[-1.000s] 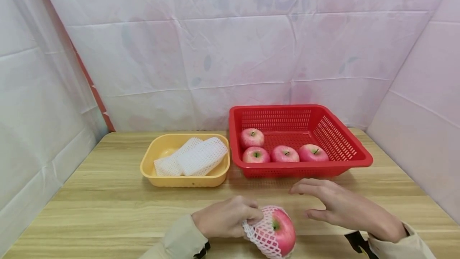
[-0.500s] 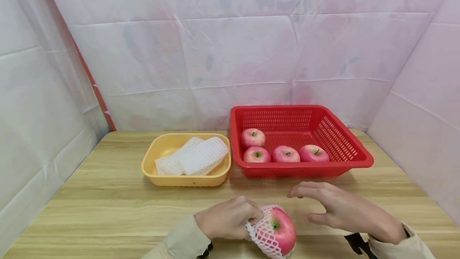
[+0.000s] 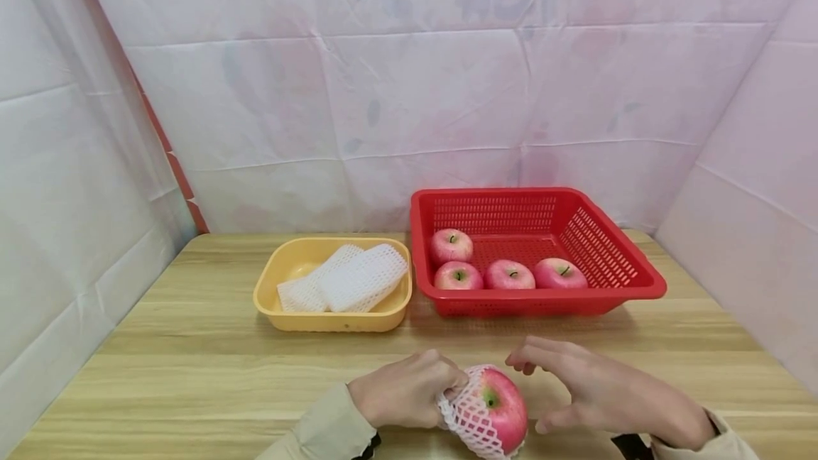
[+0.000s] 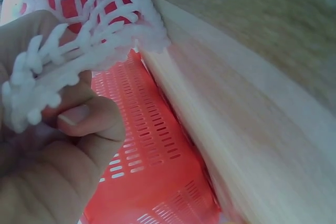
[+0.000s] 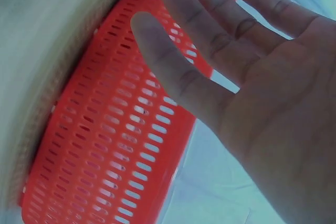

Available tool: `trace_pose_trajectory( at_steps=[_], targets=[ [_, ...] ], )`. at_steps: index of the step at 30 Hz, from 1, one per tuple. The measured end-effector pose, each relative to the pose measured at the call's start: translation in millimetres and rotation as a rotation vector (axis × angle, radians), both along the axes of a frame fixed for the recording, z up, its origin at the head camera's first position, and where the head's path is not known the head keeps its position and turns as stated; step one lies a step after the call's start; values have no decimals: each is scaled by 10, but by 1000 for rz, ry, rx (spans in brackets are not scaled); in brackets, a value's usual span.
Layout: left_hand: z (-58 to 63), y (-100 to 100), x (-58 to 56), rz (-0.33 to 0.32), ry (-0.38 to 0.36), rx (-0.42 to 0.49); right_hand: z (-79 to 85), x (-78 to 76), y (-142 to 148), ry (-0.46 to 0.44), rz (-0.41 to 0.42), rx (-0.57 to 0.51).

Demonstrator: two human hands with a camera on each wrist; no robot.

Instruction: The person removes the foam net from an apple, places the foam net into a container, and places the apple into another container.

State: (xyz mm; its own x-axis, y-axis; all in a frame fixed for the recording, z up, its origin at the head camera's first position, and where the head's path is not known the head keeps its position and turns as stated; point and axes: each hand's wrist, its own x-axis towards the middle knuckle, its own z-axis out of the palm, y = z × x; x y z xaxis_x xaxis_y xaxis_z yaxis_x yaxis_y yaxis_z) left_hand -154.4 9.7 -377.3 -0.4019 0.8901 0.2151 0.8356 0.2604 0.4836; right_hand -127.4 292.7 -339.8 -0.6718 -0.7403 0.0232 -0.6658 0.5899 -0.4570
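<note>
A red apple (image 3: 508, 410) sits partly inside a white foam net sleeve (image 3: 471, 426) near the table's front edge. My left hand (image 3: 409, 389) grips the gathered end of that sleeve, left of the apple; in the left wrist view the curled fingers (image 4: 86, 121) pinch the netting. To the right of the apple, my right hand (image 3: 594, 389) is held apart from it with fingers loosely spread and nothing in them. The right wrist view shows the same hand (image 5: 252, 72) with its fingers extended, the red basket's wall behind.
A red perforated basket (image 3: 613, 289) holding several apples (image 3: 509, 275) stands at the back right. Left of it is a yellow tray (image 3: 275, 311) with folded white foam nets (image 3: 364, 279). Cloth walls (image 3: 409, 91) enclose the wooden table (image 3: 192, 375) at the back and sides.
My right hand has moved slightly down and left, closer to the apple, over the last half second. The left hand and its hold on the foam net look nearly the same.
</note>
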Motion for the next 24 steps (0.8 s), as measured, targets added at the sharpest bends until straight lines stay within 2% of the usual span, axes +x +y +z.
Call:
trace_pose_trajectory(
  at_steps=[4, 9, 16, 24],
  targets=[
    [-12, -2, -3, -1, 2, -6, -64, 43, -63, 21, 39, -64],
    [-20, -1, -9, -12, -12, 5, -106, 85, -147, 51, 28, -69],
    [-34, -1, -22, -23, -1, 27, -112, 129, -216, -2, -35, -21],
    [-45, 14, -26, -34, 36, 39, -173, 185, -334, 97, -87, 50]
  ],
)
